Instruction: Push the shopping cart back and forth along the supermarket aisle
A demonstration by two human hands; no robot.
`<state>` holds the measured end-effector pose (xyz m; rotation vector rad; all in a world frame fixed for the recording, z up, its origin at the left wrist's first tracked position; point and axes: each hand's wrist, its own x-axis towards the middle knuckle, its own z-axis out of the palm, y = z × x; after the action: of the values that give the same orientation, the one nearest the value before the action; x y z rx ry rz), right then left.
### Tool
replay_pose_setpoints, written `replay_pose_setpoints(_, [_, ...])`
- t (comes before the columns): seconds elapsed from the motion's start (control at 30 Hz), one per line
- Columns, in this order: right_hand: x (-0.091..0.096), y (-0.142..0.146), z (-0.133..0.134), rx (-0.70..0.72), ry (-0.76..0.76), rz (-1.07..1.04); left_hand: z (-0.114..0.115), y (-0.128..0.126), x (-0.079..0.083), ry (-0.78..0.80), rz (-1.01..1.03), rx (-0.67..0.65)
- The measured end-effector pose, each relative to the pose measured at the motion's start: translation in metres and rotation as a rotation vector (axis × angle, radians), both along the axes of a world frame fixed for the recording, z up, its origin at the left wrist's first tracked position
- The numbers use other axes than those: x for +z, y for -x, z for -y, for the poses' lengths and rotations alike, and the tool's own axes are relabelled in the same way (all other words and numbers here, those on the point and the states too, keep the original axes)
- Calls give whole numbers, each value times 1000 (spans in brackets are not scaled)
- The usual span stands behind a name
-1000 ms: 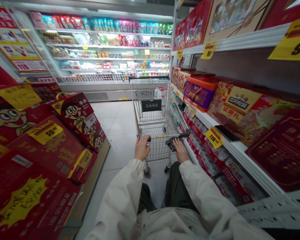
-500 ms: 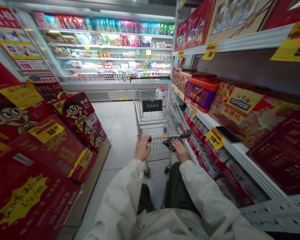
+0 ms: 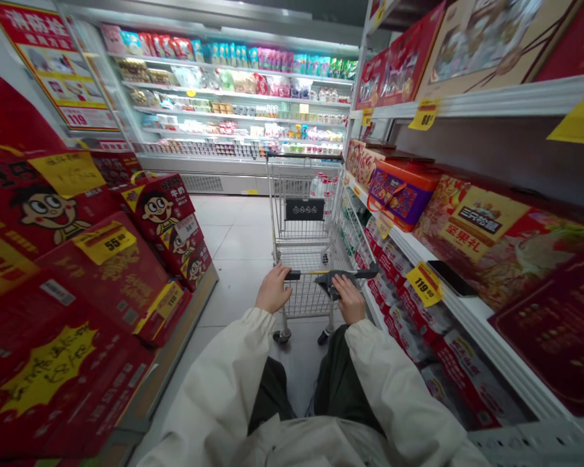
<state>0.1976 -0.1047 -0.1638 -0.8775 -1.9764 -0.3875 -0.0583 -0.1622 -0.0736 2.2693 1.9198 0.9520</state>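
Observation:
A wire shopping cart (image 3: 299,250) stands in front of me in the aisle. My left hand (image 3: 273,290) is closed around the left end of its handle, beside a black grip section. My right hand (image 3: 349,299) is closed over the handle's right part, with its fingers on a crumpled dark grey item (image 3: 325,281) draped there; I cannot tell what kind it is. A black plate (image 3: 304,209) with white markings hangs on the cart's far section. Bottles with red caps (image 3: 320,185) show at the far right of the cart.
Stacked red gift boxes (image 3: 111,272) with yellow price tags line the left side. Close by on the right runs a shelf (image 3: 403,239) of boxed snacks, with a dark phone-like slab (image 3: 451,279) on its edge. A lit refrigerated display (image 3: 233,162) spans the far end.
My view has turned slightly left, so the cart and shelves appear a little farther right. Both hands stay on the handle; the left has shifted slightly outward.

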Motion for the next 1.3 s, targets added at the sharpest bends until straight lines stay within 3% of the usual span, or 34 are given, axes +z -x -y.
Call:
replay_pose_setpoints(0.23, [-12,9,-2,4,100,19,2,0,-4,22,16,27])
replay_pose_setpoints(0.5, [19,22,1,80,65,41,-1,-6,-8,13,40,28])
replay_pose_setpoints(0.8, [-9,36,-4,27,108,68,-2,2,-8,19,43,-5])
replay_pose_setpoints(0.93, [3,36,-2,38,158,65,-5,4,-7,33,48,-27])
replay_pose_setpoints(1.1, [24,49,2,124,51,104,-5,6,-9,51,64,-51])
replay_pose_setpoints(1.3, [7,66,2,55,88,118,-4,8,-9,57,77,-50])
